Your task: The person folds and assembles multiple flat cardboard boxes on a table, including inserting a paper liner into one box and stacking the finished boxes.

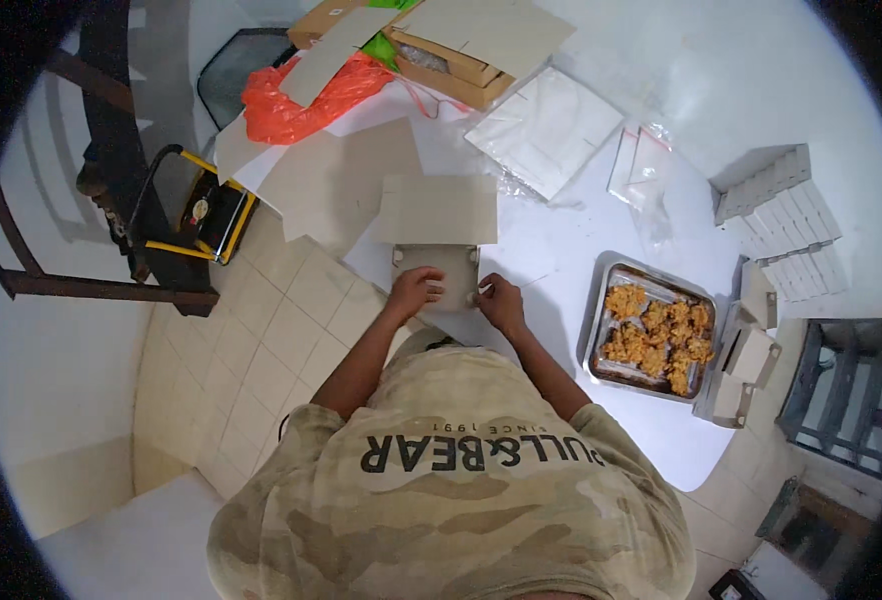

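A small cardboard box (pixel 439 212) sits at the table's near edge in front of me. Its lid flap stands open on the far side, and its grey inside faces up. My left hand (pixel 418 291) is closed over the box's near left corner, fingers bent inward over the wall. At the near right corner, my right hand (pixel 500 303) pinches the side wall between thumb and fingers. The front wall is partly hidden by my hands.
To the right lies a metal tray (pixel 593 345) of fried chicken pieces (pixel 658 335). Folded boxes (pixel 746 360) stand beside it, stacked white boxes (pixel 781 225) behind. Flat cardboard sheets (pixel 336 185), a red plastic bag (pixel 296 108) and a plastic-wrapped white pack (pixel 546 130) lie farther back.
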The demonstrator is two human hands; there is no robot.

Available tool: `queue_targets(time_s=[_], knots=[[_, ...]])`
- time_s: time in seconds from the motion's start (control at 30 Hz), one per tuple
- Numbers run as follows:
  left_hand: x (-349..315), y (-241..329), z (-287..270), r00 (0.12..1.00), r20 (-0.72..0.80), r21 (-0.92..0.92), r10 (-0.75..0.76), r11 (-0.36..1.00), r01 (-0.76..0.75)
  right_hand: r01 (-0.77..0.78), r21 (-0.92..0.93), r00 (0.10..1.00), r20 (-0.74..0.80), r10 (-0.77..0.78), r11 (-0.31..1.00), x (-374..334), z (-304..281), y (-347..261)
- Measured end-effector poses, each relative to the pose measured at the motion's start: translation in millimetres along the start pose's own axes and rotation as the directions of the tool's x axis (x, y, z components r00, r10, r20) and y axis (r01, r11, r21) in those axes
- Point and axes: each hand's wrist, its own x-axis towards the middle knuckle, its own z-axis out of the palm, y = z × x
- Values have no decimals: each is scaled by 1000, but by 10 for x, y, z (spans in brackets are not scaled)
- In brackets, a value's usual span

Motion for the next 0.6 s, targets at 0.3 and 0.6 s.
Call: queue_targets(time_s=[0.3, 0.6], knots=[[177, -80, -426, 613, -500, 647, 612, 734, -206, -38, -426, 983, 148, 111, 904, -57, 51, -34], [363, 67, -416, 836, -423, 709, 351, 702, 64, 30, -498, 978, 195, 78, 867, 37, 53, -17]])
